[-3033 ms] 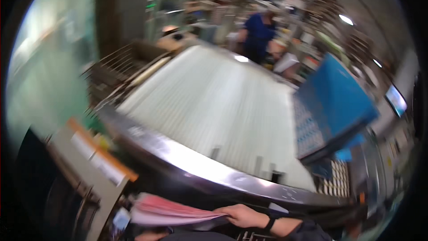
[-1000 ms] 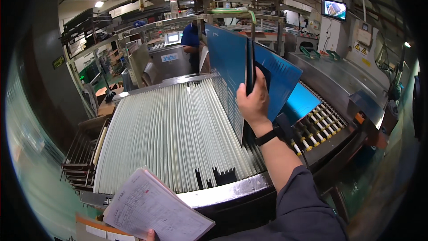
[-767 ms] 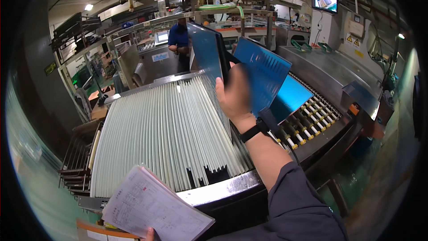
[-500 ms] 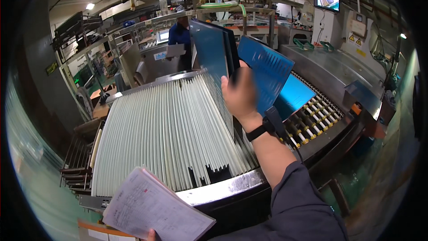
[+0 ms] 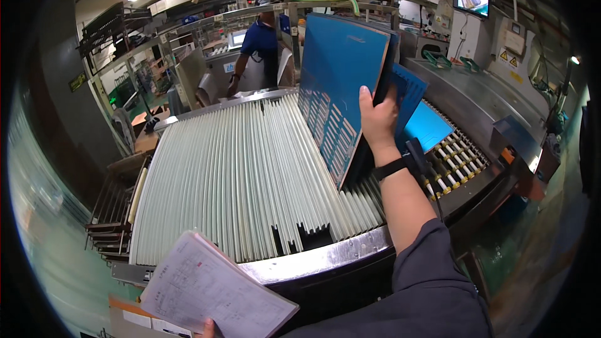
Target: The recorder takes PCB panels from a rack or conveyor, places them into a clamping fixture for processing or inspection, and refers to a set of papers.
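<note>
My right hand [image 5: 380, 112] is closed on the edge of a large blue panel [image 5: 344, 56], its thumb on the near face and its fingers hidden behind. Copper-coloured slots pattern the panel's lower part. The panel stands upright, its lower corner down at the slotted rack [image 5: 219, 181] of pale upright dividers. Behind it, another blue panel [image 5: 410, 91] leans near my fingers. At the bottom edge my left hand [image 5: 208, 328] grips a stack of printed paper sheets [image 5: 219, 285]; only a finger or thumb shows on top of them.
On the roller conveyor [image 5: 460, 163] at the right lies a flat bright blue panel [image 5: 427, 126]. A dark handheld device [image 5: 418, 156] with a cord stands beside my wrist. A person [image 5: 260, 53] in blue is beyond the rack. A metal rail [image 5: 313, 268] edges its near side.
The upright blue panel has turned its broad patterned face toward me, and my right hand now grips its edge. The person beyond has come further into view. My left hand keeps the papers.
</note>
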Demonstrator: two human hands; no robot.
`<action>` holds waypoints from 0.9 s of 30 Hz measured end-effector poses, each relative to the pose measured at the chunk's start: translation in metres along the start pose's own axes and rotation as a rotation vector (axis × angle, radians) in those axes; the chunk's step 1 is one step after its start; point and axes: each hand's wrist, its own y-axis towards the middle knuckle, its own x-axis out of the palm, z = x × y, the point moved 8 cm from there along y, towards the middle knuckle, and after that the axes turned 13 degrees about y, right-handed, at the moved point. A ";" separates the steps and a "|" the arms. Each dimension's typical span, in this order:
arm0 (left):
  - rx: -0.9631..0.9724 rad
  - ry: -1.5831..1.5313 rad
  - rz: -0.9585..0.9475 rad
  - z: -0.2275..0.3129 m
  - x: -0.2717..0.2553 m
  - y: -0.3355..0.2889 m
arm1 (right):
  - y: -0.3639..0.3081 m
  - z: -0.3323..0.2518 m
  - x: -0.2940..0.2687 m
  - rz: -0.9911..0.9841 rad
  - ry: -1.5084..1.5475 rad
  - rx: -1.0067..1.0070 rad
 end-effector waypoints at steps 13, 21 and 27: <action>-0.002 -0.036 -0.075 -0.013 0.005 0.013 | -0.024 -0.004 0.026 -0.058 -0.014 0.035; -0.051 0.022 0.063 -0.015 -0.028 -0.009 | -0.008 0.017 0.010 0.019 -0.061 0.010; 0.110 -0.007 0.135 0.004 -0.038 -0.028 | 0.000 0.028 0.008 0.029 -0.096 0.154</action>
